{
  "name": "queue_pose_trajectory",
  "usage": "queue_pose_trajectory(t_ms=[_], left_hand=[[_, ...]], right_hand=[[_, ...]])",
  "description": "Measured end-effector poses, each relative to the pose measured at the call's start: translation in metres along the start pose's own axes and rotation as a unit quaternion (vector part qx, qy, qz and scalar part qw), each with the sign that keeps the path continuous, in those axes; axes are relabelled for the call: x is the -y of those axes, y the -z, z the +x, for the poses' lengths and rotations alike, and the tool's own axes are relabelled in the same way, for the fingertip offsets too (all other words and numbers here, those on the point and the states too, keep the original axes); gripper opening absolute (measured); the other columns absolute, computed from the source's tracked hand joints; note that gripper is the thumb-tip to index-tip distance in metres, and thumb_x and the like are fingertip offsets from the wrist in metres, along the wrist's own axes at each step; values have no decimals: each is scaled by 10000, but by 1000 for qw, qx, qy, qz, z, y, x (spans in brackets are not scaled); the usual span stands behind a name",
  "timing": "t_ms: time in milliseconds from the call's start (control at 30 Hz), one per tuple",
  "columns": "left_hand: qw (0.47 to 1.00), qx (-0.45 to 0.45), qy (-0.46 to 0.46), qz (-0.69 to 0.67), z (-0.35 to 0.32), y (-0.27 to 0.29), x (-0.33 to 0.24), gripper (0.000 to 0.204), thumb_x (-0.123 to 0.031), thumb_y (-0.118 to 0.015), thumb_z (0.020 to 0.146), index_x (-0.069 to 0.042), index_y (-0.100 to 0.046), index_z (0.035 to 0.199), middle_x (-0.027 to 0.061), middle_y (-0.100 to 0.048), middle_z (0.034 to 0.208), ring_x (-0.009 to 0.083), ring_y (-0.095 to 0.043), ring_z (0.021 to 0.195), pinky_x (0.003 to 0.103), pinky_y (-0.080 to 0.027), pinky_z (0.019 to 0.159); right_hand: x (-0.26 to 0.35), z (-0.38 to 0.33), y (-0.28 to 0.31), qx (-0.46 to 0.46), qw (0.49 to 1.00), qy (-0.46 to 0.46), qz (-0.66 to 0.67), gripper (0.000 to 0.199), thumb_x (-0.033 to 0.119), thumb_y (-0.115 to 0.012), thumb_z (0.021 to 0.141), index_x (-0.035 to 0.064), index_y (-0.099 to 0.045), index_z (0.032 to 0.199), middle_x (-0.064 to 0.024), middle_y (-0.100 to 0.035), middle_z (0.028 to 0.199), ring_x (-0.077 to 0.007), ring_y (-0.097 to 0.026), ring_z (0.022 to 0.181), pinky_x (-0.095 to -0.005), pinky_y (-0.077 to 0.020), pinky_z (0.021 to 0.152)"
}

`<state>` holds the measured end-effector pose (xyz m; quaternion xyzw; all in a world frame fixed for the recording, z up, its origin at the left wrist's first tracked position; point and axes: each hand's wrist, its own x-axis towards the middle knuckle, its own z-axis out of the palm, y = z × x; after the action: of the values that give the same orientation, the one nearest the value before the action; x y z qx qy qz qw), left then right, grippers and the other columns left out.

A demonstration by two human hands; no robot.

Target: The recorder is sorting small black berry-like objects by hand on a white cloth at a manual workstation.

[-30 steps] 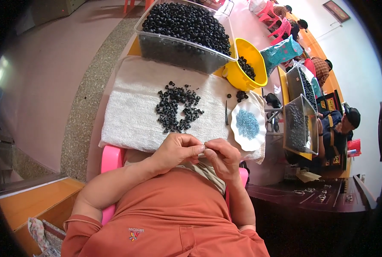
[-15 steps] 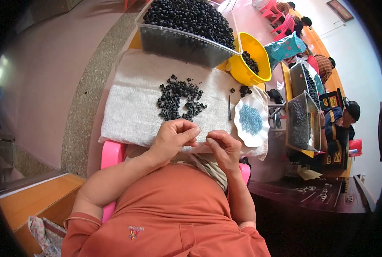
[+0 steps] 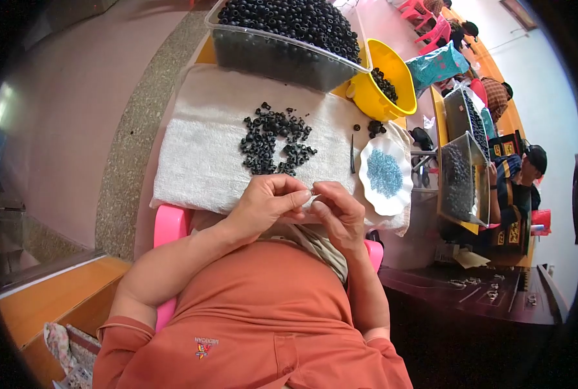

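Note:
My left hand (image 3: 267, 202) is closed in a pinch of thumb and forefinger over the near edge of the white towel (image 3: 195, 152). Facing it, my right hand (image 3: 338, 211) is pinched too, its fingertips meeting those of the left. Whatever they hold is too small to make out. Just beyond lies a loose pile of small black ring-like parts (image 3: 256, 146). To the right, a white scalloped dish (image 3: 398, 206) holds pale blue beads (image 3: 384, 174). A thin dark tool, perhaps tweezers (image 3: 352, 154), lies left of the dish, with a few black parts (image 3: 376, 128) above it.
A clear plastic bin (image 3: 282, 59) full of black parts stands at the far edge, beside a yellow bucket (image 3: 360, 97) holding more. On the right, another person (image 3: 510, 170) sits by further clear bins (image 3: 454, 181). Pink chair arms (image 3: 171, 223) flank me.
My right hand has moved left and slightly up, so its fingertips now meet my left hand's. The whole view has shifted slightly.

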<state>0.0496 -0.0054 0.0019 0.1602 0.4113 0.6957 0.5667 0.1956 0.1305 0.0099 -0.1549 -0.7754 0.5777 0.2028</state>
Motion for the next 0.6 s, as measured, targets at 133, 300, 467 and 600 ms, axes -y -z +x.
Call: queue_pose_trajectory(t_ms=[133,300,467,600], left_hand=[[999,32,-5,-1,2,3,2,117,-127,-649,938,-24,-660,991,9,-657,842,68,-632,732,227,-582,683],[999,41,13,-28,2,5,3,116,-136,-651,938,-30,-662,984,19,-664,861,76,-636,751,245,-580,696],[998,40,35,-43,1,4,2,118,-137,-655,935,-33,-660,991,19,-660,877,89,-638,765,262,-579,711],[995,14,29,-90,3,7,5,119,-125,-653,934,-31,-654,1006,24,-655,882,100,-638,762,274,-581,713]], right_hand=[[-3,5,-6,4,999,41,-14,223,-45,-657,873,-25,-656,1095,-121,-639,1058,-148,-624,886,-247,-506,760],[-2,6,-6,-17,997,67,-24,151,-1,-675,873,-30,-674,1021,-117,-665,990,-155,-640,850,-257,-517,741],[5,4,-5,0,999,14,38,162,-80,-632,880,-56,-639,1039,-124,-623,991,-161,-639,840,-257,-531,744],[7,4,-4,-6,999,-6,38,132,-71,-617,893,-66,-629,1025,-120,-616,970,-155,-647,804,-259,-549,722]])
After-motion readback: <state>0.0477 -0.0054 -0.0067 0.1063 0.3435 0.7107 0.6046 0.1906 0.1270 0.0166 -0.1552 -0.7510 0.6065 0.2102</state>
